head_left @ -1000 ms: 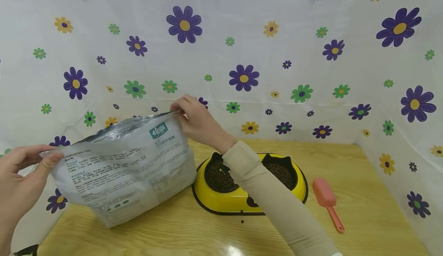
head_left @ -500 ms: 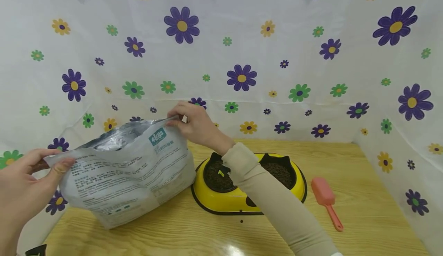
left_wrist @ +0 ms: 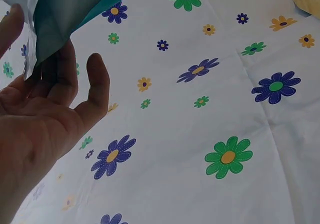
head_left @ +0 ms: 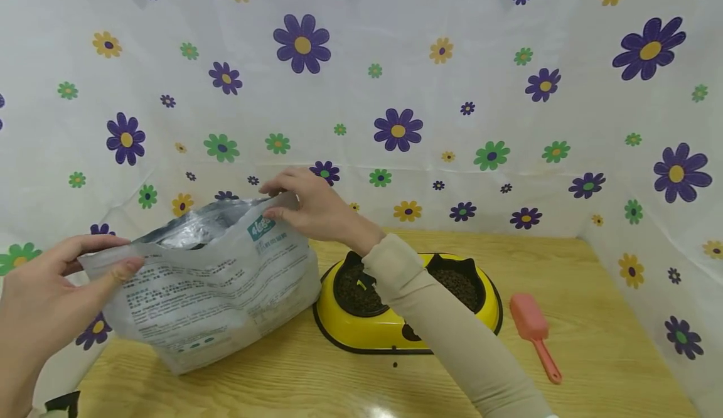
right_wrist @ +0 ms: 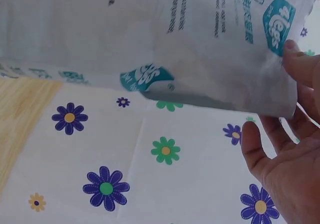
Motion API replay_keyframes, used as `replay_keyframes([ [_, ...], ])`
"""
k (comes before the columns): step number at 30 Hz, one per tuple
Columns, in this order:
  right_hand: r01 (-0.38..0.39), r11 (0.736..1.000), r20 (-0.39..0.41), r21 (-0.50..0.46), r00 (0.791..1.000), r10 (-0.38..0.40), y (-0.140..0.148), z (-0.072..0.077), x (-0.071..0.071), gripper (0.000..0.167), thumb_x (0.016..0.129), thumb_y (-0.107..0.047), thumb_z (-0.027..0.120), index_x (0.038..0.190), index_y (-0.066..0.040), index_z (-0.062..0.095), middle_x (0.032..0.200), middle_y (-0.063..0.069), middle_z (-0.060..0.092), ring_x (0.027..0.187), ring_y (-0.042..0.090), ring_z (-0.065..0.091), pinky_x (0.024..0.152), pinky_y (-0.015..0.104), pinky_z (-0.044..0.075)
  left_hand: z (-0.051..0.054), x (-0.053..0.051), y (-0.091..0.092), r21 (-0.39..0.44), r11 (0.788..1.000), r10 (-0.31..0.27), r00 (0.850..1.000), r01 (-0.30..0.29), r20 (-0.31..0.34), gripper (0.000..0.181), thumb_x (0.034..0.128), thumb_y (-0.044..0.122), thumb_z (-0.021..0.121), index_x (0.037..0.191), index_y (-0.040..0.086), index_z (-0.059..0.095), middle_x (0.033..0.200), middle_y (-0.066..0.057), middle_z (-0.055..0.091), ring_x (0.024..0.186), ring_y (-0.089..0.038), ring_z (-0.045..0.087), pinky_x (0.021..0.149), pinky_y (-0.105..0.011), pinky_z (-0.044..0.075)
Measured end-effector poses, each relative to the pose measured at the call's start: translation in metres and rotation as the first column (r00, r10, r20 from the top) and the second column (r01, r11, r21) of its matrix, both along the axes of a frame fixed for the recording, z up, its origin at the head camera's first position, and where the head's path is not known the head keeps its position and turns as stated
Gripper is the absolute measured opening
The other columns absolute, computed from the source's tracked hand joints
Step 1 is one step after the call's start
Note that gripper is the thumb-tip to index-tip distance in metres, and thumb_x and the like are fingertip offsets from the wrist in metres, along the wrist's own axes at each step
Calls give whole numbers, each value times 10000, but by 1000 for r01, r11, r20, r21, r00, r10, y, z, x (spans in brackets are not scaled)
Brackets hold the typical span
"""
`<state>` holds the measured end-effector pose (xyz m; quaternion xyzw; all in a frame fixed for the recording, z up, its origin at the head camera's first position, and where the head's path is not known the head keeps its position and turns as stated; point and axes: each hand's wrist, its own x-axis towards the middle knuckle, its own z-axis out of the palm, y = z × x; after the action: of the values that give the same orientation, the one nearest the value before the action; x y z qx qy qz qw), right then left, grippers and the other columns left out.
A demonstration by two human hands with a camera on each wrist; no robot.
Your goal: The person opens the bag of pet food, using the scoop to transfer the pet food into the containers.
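Note:
A white printed pet food bag [head_left: 209, 305] stands tilted on the left of the table, its silvery mouth gaping at the top. The left hand [head_left: 64, 295] pinches the bag's upper left corner, thumb on the near face and fingers behind. At the opposite upper corner, the right hand [head_left: 313, 208] holds the rim, its thumb partly over the teal logo. Both wrist views show a corner of the bag between thumb and fingers, with the left hand [left_wrist: 45, 104] and right hand [right_wrist: 295, 154] beneath. What lies inside the bag is hidden.
A yellow double pet bowl [head_left: 356, 327] with brown kibble in both black dishes sits right of the bag, partly behind the right sleeve [head_left: 446, 324]. Farther right lies a pink scoop [head_left: 529, 317]. One loose pellet [head_left: 395, 364] is in front of the bowl. Flowered cloth surrounds the table.
The left hand has moved rightward, and the right hand slightly down and left. The corners are closer together and the bag's mouth gapes wider. Bowl and scoop stay put.

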<state>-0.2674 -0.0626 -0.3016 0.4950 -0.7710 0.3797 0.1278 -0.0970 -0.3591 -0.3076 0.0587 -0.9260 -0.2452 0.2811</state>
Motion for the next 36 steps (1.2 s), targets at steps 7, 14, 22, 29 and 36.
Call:
replay_keyframes([
  [7, 29, 998, -3, 49, 1000, -29, -4, 7, 5, 153, 949, -149, 738, 1056, -40, 741, 1057, 64, 736, 1012, 177, 618, 915, 208, 448, 4, -3, 5, -43, 999, 21, 999, -20, 24, 378, 903, 272, 802, 1108, -31, 706, 895, -301, 711, 552, 81, 439, 422, -155, 411],
  [14, 57, 998, 5, 27, 998, -57, -4, 4, 2, 83, 964, -107, 701, 936, -29, 699, 958, 76, 703, 939, 185, 586, 853, 191, 438, 2, -3, 9, -13, 999, 50, 998, -50, -45, 271, 898, 151, 793, 1036, -69, 715, 906, -332, 709, 553, 206, 398, 444, -78, 382],
  [22, 66, 997, 9, -27, 998, -66, -1, -4, 0, 74, 976, -104, 687, 989, -33, 705, 1026, 72, 702, 981, 183, 584, 884, 191, 453, 3, -1, 8, -31, 998, 52, 998, -53, -31, 283, 913, 165, 777, 1068, -58, 698, 952, -333, 711, 575, 176, 423, 460, -82, 381],
  [29, 40, 987, -75, 153, 997, -28, -5, 14, 13, 335, 949, -225, 748, 1242, -69, 704, 1181, 48, 708, 1128, 176, 611, 1007, 242, 464, 26, -4, 28, -309, 948, -80, 997, 82, 19, 621, 781, 366, 887, 1240, 4, 679, 1162, -262, 720, 1032, -471, 655, 909, -535, 473],
  [36, 97, 936, -96, 338, 993, -69, -19, 23, 21, 400, 989, -258, 688, 1359, -109, 659, 1295, 21, 708, 1151, 162, 625, 940, 267, 479, 36, -18, 57, -359, 904, -219, 972, 234, 82, 870, 795, 472, 859, 1444, -5, 531, 1257, -304, 673, 1013, -503, 671, 968, -687, 465],
])
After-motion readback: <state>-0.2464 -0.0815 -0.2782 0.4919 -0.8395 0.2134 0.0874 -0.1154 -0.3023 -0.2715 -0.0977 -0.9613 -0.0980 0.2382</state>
